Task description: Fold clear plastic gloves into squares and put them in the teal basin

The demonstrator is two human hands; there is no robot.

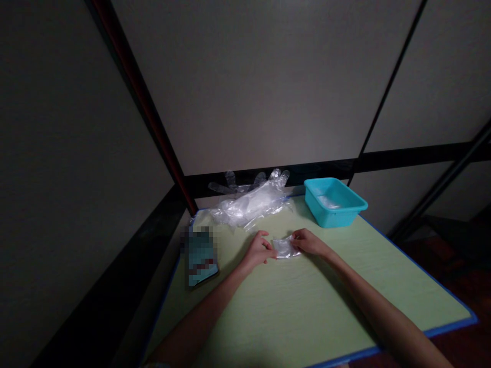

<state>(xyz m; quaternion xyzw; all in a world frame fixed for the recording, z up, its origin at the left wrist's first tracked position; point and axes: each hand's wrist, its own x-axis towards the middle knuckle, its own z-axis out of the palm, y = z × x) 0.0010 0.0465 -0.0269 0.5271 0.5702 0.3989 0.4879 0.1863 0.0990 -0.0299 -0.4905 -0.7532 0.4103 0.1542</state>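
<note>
A small folded piece of clear plastic film [284,248] lies on the pale green table between my hands. My right hand [306,241] pinches its right end between thumb and fingers. My left hand [260,249] is at its left edge, fingers apart and curved, the thumb tip touching or very near the film's corner. Behind my hands, a heap of clear plastic gloves [249,204] is spread along the back of the table, some glove fingers standing up against the wall.
A turquoise basin [339,217] with some clear plastic inside stands at the back right. A phone-like device [202,258], its screen blurred, lies at the left. The green table [276,317] has blue edging; walls rise behind and left.
</note>
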